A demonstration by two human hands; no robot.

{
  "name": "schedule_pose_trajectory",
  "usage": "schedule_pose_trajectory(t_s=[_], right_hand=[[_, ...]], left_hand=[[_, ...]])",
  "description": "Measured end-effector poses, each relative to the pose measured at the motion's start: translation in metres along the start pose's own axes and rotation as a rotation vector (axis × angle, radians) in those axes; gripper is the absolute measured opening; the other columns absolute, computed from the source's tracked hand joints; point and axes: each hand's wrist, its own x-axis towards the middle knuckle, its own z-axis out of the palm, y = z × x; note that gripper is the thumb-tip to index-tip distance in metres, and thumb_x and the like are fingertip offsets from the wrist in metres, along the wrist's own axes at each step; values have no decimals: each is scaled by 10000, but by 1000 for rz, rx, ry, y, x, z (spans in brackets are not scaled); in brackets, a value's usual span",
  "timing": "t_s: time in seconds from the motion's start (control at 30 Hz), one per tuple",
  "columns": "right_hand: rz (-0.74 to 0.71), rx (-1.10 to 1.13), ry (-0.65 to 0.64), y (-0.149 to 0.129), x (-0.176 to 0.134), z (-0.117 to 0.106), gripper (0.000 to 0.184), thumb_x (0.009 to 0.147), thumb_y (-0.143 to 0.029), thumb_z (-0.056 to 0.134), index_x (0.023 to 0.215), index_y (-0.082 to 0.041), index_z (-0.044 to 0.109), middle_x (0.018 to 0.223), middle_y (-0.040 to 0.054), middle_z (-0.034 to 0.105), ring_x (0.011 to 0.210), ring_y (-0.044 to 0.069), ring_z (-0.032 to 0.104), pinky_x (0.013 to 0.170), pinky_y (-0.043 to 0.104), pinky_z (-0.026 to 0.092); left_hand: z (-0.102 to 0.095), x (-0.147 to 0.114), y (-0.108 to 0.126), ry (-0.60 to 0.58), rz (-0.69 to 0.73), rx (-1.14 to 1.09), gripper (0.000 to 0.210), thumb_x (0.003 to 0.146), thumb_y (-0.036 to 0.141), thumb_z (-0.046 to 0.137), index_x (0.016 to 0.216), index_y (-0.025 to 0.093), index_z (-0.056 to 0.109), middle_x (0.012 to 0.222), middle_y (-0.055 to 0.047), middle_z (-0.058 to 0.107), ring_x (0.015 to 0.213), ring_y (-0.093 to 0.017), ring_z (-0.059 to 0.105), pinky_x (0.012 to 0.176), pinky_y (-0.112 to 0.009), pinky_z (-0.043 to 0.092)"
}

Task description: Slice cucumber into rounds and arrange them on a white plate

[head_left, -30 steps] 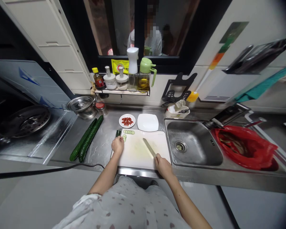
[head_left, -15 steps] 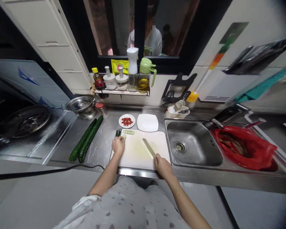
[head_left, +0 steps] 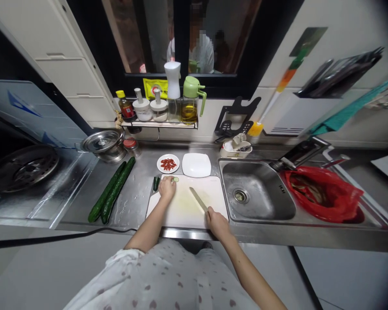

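Note:
My right hand (head_left: pixel 217 222) is closed round the handle of a kitchen knife (head_left: pixel 198 198), whose blade lies low over the white cutting board (head_left: pixel 184 215) and points away to the left. At the board's far left corner, my left hand (head_left: pixel 167 188) has its fingers bent down and closed on cucumber slices. One pale green cucumber slice (head_left: pixel 176 179) shows beyond the fingertips; the hand covers the others. Just left of that hand, short dark green cucumber pieces (head_left: pixel 156 183) sit at the board's edge.
Behind the board are a plate of chopped red pieces (head_left: pixel 168 164) and a white plate (head_left: pixel 196 165). Two whole cucumbers (head_left: pixel 112 189) lie left. A sink (head_left: pixel 258 189) and red plastic bag (head_left: pixel 323 198) are right. Bottles stand on a rack (head_left: pixel 161 125); a lidded pot (head_left: pixel 103 146) stands back left.
My left hand has moved forward and right, from a single slice onto the row of cucumber slices, now mostly covered. The knife stays in my right hand, almost unmoved. The view has shifted slightly.

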Motion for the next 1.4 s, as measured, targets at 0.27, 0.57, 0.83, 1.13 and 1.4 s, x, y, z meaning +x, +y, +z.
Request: schedule_pose_trajectory(t_s=[0.27, 0.57, 0.83, 1.13, 1.4], right_hand=[[4, 10, -29, -2, -1, -5, 286, 962, -318, 250, 1076, -194, 481, 890, 114, 682, 855, 224, 654, 688, 288, 382], [1, 19, -38, -1, 0, -2, 286, 957, -308, 259, 1087, -190, 485, 891, 115, 682, 854, 220, 651, 693, 287, 382], [-14, 21, -32, 0, 0, -1, 286, 958, -291, 252, 1095, -192, 484, 904, 118, 683, 862, 216, 648, 713, 295, 386], [-4, 26, -30, -2, -2, -4, 294, 966, -303, 249, 1106, -189, 481, 924, 122, 680, 885, 205, 642, 739, 297, 389], [1, 24, -33, -3, -4, -8, 308, 961, -294, 243, 1116, -176, 483, 928, 117, 675, 904, 207, 637, 731, 288, 388]], left_hand=[[2, 16, 11, -46, 94, 162, 312, 864, 296, 473, 1125, 266, 643, 1122, -101, 584, 1042, -257, 518, 870, -361, 383], [9, 23, 7, -81, 129, 220, 269, 866, 242, 454, 1034, 252, 664, 1086, -96, 577, 1007, -244, 514, 811, -340, 396], [10, 29, 6, -116, 147, 218, 262, 853, 273, 489, 1064, 255, 643, 1120, -94, 551, 1057, -248, 487, 829, -331, 405], [1, 24, 13, -92, 129, 190, 217, 847, 210, 479, 991, 228, 640, 1049, -97, 625, 994, -235, 552, 825, -329, 391], [-4, -5, 11, -145, -129, -85, 194, 826, 258, 504, 940, 289, 658, 923, -13, 697, 887, -185, 614, 689, -264, 404]])
